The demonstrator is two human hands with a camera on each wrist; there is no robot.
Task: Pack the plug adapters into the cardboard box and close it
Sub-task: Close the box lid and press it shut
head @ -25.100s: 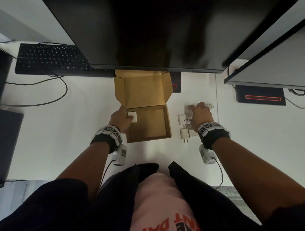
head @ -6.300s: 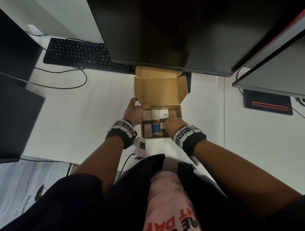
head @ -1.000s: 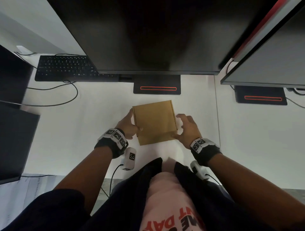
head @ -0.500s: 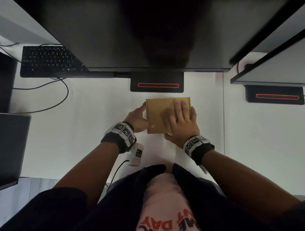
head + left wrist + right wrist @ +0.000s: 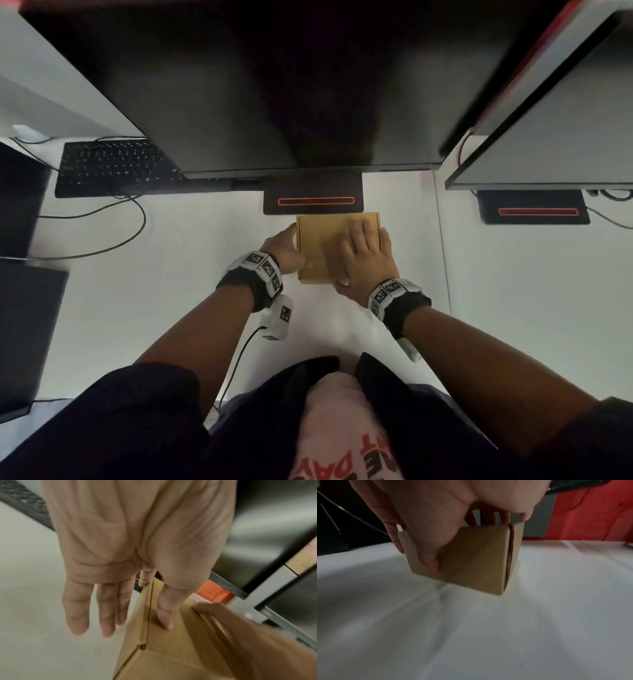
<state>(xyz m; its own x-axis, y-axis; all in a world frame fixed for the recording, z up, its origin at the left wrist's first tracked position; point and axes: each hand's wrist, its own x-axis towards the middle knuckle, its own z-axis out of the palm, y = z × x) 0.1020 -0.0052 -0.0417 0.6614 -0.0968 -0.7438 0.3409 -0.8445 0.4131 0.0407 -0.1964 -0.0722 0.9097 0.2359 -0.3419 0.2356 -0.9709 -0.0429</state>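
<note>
The brown cardboard box [image 5: 320, 246] lies closed on the white desk [image 5: 164, 301], its far edge almost at the monitor's base. The plug adapters are hidden inside it. My right hand [image 5: 366, 255] rests palm down on the lid with straight fingers. In the right wrist view its thumb [image 5: 429, 559] lies down the near side of the box [image 5: 476, 561]. My left hand [image 5: 282, 248] is at the box's left side. In the left wrist view its thumb [image 5: 165, 615] lies on the lid of the box [image 5: 180, 649], and the other fingers [image 5: 77, 608] hang straight beside the box.
A large dark monitor hangs over the back of the desk, with its black base [image 5: 313, 197] just behind the box. A black keyboard [image 5: 116, 168] and a looping cable [image 5: 113, 236] lie at the back left. A second monitor base [image 5: 534, 209] is at the right.
A second ago my right hand was beside the box; it now lies flat on the lid. Both hands have pushed the box away from me, up to the monitor base.
</note>
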